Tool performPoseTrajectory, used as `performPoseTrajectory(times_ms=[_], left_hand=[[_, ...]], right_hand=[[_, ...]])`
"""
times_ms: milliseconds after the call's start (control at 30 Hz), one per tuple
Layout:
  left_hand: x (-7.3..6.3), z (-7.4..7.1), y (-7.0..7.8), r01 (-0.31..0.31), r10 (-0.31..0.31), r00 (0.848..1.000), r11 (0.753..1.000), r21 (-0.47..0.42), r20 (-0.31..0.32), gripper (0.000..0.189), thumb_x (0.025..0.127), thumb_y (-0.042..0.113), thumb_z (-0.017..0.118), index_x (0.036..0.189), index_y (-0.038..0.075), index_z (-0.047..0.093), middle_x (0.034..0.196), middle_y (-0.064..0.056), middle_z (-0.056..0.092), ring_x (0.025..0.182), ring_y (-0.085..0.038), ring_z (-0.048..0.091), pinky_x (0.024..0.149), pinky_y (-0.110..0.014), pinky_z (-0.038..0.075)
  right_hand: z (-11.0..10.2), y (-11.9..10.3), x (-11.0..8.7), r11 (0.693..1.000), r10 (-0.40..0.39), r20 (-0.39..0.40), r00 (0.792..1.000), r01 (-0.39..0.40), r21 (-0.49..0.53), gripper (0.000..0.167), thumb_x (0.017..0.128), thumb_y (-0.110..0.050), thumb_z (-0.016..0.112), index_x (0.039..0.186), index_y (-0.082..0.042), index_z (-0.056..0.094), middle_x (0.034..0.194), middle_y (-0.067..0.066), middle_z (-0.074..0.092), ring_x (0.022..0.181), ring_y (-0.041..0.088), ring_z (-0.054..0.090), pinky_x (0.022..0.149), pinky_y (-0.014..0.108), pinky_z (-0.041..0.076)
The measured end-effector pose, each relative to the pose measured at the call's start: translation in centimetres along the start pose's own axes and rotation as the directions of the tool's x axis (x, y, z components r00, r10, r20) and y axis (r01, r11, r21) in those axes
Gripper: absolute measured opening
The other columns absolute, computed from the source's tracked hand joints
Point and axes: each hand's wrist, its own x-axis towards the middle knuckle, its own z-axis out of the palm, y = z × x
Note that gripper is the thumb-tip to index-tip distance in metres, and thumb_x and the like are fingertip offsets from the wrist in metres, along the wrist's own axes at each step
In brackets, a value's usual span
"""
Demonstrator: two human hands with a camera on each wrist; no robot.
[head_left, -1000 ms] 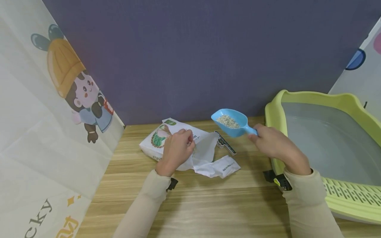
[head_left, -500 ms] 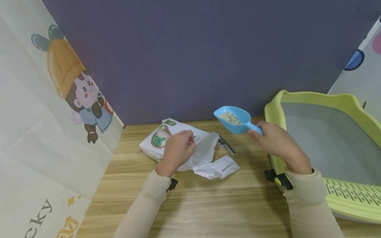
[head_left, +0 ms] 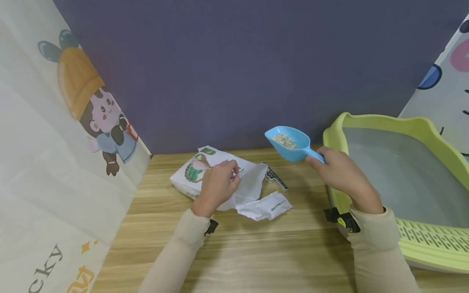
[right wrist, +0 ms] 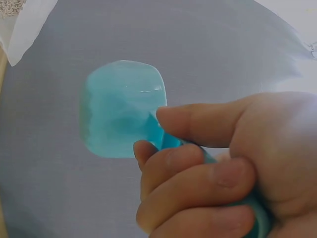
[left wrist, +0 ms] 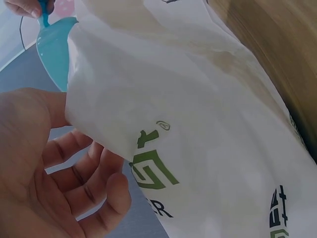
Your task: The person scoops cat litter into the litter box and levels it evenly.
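Observation:
My right hand (head_left: 342, 171) grips the handle of a blue scoop (head_left: 301, 154), which is raised above the table beside the litter tray. Pale grey-beige granules (head_left: 285, 141) lie in its bowl. In the right wrist view, the fingers and thumb wrap the handle, and the scoop's translucent underside (right wrist: 124, 109) shows. My left hand (head_left: 218, 183) pinches the torn edge of a white litter bag (head_left: 253, 185) lying on its side. The left wrist view shows the bag's printed film (left wrist: 188, 109) stretched close to the camera, with the index fingertip hidden behind it.
A lime-green litter tray (head_left: 335, 136) with a grey floor and slotted front ledge stands at right. A torn white flap (head_left: 269, 206) and a dark printed cutter-like piece (head_left: 275, 178) lie on the wooden table (head_left: 264, 252). A dark blue wall (head_left: 234, 73) rises behind.
The scoop with its granules has risen slightly and shifted a little to the right in my right hand. My left hand keeps its hold on the bag.

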Motion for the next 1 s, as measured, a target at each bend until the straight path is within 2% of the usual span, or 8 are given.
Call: performPoseTrajectory(times_ms=[233,400,567,833,1000], left_hand=[[0.2,0.5,0.2,0.002,-0.002,1.0,1.0,0.01,0.011,0.004,0.082,0.015,0.068,0.085,0.014,0.066,0.073,0.004,0.061,0.058,-0.015,0.056,0.053,-0.033,0.044],[0.4,0.8,0.4,0.0,0.0,1.0,1.0,0.013,0.007,0.003,0.082,0.015,0.068,0.084,0.015,0.065,0.072,0.003,0.061,0.058,-0.016,0.056,0.053,-0.033,0.044],[0.5,0.9,0.5,0.011,-0.012,1.0,1.0,0.019,0.013,0.004,0.083,0.014,0.068,0.083,0.015,0.065,0.072,0.003,0.061,0.058,-0.015,0.055,0.053,-0.033,0.044],[0.5,0.9,0.5,0.009,-0.009,1.0,1.0,0.017,0.02,0.004,0.083,0.014,0.069,0.083,0.016,0.065,0.071,0.004,0.061,0.057,-0.015,0.054,0.052,-0.032,0.043],[0.5,1.0,0.6,0.004,-0.004,1.0,1.0,0.02,0.014,0.006,0.084,0.014,0.069,0.082,0.016,0.064,0.07,0.004,0.06,0.057,-0.014,0.053,0.052,-0.031,0.042]], right_hand=[[-0.6,0.8,-0.4,1.0,0.012,-0.025,1.0,-0.012,0.014,0.038,0.106,-0.041,0.05,0.091,-0.006,0.052,0.07,0.002,0.041,0.056,0.017,0.04,0.049,0.031,0.034],[-1.7,1.7,-0.6,1.0,-0.005,-0.029,1.0,0.005,0.005,0.04,0.107,-0.041,0.047,0.097,-0.003,0.053,0.067,0.002,0.041,0.054,0.015,0.039,0.048,0.031,0.033],[-3.2,2.9,-0.6,0.999,-0.027,-0.069,0.997,0.026,-0.018,0.038,0.108,-0.035,0.045,0.104,0.003,0.053,0.069,0.004,0.044,0.055,0.016,0.04,0.049,0.031,0.033],[-5.3,5.8,-0.5,0.996,0.045,-0.079,0.996,-0.051,-0.076,0.042,0.108,-0.042,0.041,0.093,-0.003,0.048,0.068,0.003,0.041,0.056,0.016,0.037,0.05,0.031,0.03],[-6.6,8.2,-0.1,0.994,0.054,-0.121,0.991,-0.065,-0.091,0.042,0.107,-0.04,0.045,0.082,-0.006,0.043,0.066,0.003,0.036,0.056,0.016,0.034,0.051,0.032,0.028]])
